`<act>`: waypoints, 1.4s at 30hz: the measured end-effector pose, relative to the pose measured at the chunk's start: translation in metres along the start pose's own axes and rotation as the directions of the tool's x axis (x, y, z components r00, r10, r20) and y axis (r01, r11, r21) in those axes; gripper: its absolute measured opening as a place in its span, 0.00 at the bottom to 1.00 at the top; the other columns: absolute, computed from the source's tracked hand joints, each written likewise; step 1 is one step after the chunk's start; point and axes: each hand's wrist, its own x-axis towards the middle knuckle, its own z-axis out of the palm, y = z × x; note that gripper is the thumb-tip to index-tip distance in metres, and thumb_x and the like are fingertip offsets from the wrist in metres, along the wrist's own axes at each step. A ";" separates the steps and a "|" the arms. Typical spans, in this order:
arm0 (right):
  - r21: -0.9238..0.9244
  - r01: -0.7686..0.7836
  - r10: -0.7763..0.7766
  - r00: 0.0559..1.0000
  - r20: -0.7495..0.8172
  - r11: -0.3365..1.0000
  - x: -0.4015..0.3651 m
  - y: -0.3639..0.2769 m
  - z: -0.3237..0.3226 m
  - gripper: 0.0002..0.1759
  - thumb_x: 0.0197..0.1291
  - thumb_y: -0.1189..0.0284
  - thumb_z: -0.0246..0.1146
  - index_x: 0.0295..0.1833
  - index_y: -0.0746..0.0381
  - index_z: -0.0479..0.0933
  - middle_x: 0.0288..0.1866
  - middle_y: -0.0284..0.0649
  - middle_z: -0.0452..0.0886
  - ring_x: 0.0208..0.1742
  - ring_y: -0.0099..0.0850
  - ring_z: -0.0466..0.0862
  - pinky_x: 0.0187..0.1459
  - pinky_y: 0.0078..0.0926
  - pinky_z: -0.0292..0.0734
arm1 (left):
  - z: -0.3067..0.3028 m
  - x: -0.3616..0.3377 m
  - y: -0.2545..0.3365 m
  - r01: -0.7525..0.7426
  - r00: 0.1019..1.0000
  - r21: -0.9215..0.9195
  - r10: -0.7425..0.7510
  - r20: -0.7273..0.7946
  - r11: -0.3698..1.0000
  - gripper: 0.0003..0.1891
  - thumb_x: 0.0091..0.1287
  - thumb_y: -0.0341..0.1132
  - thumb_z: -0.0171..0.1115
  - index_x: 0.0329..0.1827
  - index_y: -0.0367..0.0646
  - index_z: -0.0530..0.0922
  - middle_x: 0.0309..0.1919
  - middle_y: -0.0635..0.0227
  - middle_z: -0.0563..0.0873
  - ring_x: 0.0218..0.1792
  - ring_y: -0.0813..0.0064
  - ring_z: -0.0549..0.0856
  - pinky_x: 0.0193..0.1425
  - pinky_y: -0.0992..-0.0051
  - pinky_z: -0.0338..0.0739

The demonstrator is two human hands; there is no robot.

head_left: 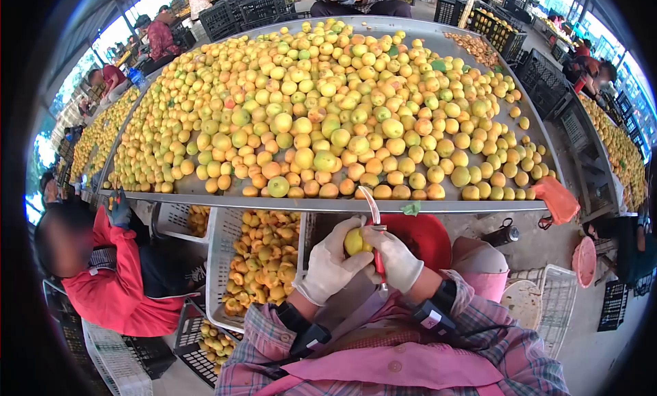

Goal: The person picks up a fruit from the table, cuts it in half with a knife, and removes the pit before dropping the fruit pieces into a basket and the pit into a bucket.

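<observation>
My left hand (327, 260), in a white glove, is closed around a yellow-green apricot (354, 241). My right hand (398, 258), gloved too, grips a red-handled knife (378, 261) whose curved blade points up and away from me. Both hands meet in front of my chest, just short of the metal table's near edge (328, 204). The fruit sits between the left fingers and touches the right hand; whether the blade cuts it is hidden. Beyond lies a wide heap of whole apricots (308, 108) on the table.
A white crate (213, 273) of split apricots stands left of my knees. Under my hands is a red basin (432, 242). A person in a red jacket (116, 279) sits at left. An orange bag (556, 199) hangs at the right corner; pits (472, 47) lie at the far right.
</observation>
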 end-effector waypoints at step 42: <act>-0.135 -0.006 -0.005 0.997 -0.076 0.991 0.030 0.015 -0.005 0.17 0.68 0.66 0.53 0.56 0.64 0.73 0.31 0.42 0.83 0.14 0.28 0.76 0.11 0.20 0.67 | -0.026 0.003 -0.019 0.303 0.923 -0.460 -0.377 -0.076 0.835 0.19 0.75 0.45 0.50 0.59 0.39 0.74 0.40 0.69 0.81 0.37 0.80 0.78 0.41 0.81 0.73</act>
